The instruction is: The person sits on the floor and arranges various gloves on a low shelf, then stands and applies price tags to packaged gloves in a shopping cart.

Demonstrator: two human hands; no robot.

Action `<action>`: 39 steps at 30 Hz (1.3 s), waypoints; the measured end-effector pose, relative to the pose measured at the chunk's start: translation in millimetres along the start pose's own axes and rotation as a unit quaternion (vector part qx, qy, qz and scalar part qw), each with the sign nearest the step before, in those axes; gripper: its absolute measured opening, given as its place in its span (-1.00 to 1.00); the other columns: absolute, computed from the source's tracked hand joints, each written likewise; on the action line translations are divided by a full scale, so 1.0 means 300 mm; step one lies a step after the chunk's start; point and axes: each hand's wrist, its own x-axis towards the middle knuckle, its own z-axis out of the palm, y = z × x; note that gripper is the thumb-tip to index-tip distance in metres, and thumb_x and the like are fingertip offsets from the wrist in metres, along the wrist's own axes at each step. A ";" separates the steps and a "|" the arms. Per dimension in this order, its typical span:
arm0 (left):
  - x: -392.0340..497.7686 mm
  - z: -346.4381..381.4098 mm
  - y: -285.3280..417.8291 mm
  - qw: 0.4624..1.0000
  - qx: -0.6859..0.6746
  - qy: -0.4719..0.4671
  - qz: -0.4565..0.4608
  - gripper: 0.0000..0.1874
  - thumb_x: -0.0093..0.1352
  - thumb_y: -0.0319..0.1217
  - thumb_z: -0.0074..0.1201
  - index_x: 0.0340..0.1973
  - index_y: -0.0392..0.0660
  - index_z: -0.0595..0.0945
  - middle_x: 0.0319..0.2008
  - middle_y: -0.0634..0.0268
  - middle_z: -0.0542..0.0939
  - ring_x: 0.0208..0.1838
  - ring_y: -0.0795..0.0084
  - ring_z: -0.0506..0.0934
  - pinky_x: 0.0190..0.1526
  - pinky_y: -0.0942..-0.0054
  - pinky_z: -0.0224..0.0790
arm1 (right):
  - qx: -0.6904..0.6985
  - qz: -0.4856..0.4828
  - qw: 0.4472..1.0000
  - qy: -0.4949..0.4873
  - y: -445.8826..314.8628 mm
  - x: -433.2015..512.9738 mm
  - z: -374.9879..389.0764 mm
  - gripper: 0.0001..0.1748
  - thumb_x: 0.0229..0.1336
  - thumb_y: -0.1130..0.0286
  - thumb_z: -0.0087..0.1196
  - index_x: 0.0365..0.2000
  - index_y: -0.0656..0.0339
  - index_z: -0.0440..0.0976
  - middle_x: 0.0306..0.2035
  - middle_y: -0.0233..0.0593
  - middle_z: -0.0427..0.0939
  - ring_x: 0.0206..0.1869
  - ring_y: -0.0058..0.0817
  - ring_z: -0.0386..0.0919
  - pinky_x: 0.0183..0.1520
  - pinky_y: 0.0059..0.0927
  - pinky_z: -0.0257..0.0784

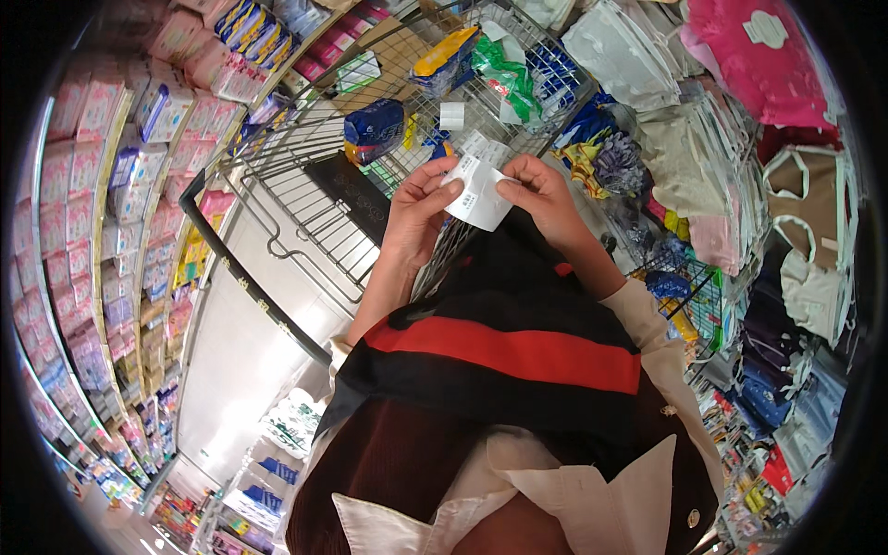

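Note:
Both my hands hold a white paper slip with print on it, above the near side of a wire shopping cart. My left hand pinches its left edge between thumb and fingers. On the opposite edge, my right hand has a similar pinch. More printed paper shows just behind the slip. In the cart lie a dark blue package, a blue and orange package, a crumpled green and white plastic bag, a small white paper piece and a flat black panel.
Shelves of pink and white packages line the left side. On the right hang bagged garments and a pink packaged item. The cart's black handle runs diagonally at left over a pale tiled floor. A second wire basket stands at right.

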 end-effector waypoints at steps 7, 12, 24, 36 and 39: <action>0.030 -0.022 -0.017 0.999 -0.030 0.041 0.011 -0.82 0.34 -0.54 0.19 -0.15 -0.19 0.60 -0.25 0.32 0.68 -0.21 0.54 0.61 -0.10 0.50 0.46 | 0.019 0.032 0.999 0.002 0.022 0.040 0.013 -0.88 0.23 0.46 0.13 -0.26 0.23 0.41 -0.29 -0.44 0.52 -0.23 -0.72 0.43 -0.10 -0.62 0.30; 0.029 -0.023 -0.074 0.976 0.145 0.152 0.055 -0.87 0.34 -0.43 0.25 -0.27 -0.21 0.67 -0.49 0.41 0.63 -0.50 0.70 0.47 -0.41 0.68 0.32 | -0.424 -0.231 0.865 0.137 -0.010 0.060 0.031 -0.77 0.04 0.49 0.26 -0.24 0.25 0.52 -0.25 -0.27 0.52 -0.16 -0.43 0.47 -0.07 -0.44 0.35; -0.041 -0.013 -0.169 0.911 0.406 0.040 0.070 -0.78 0.41 -0.36 0.12 -0.15 -0.26 0.67 -0.28 0.09 0.67 -0.24 0.27 0.63 -0.19 0.43 0.44 | -0.374 -0.130 0.918 0.005 0.058 -0.026 0.026 -0.76 0.02 0.48 0.28 -0.23 0.25 0.57 -0.21 -0.20 0.56 -0.15 -0.25 0.55 -0.10 -0.35 0.47; 0.005 0.007 -0.152 0.960 0.258 0.108 0.000 -0.80 0.39 -0.40 0.18 -0.17 -0.26 0.69 -0.46 0.39 0.63 -0.49 0.72 0.46 -0.48 0.68 0.28 | -0.268 -0.059 0.961 0.030 0.046 0.019 0.015 -0.85 0.19 0.48 0.14 -0.24 0.32 0.55 -0.29 -0.18 0.57 -0.27 -0.39 0.59 -0.19 -0.47 0.46; 0.008 -0.004 -0.150 0.967 0.228 0.111 -0.035 -0.81 0.39 -0.41 0.18 -0.17 -0.27 0.68 -0.45 0.40 0.63 -0.47 0.72 0.46 -0.44 0.67 0.31 | -0.192 0.017 0.981 0.035 0.063 0.023 0.006 -0.85 0.22 0.45 0.11 -0.25 0.33 0.54 -0.30 -0.21 0.57 -0.27 -0.48 0.57 -0.18 -0.49 0.44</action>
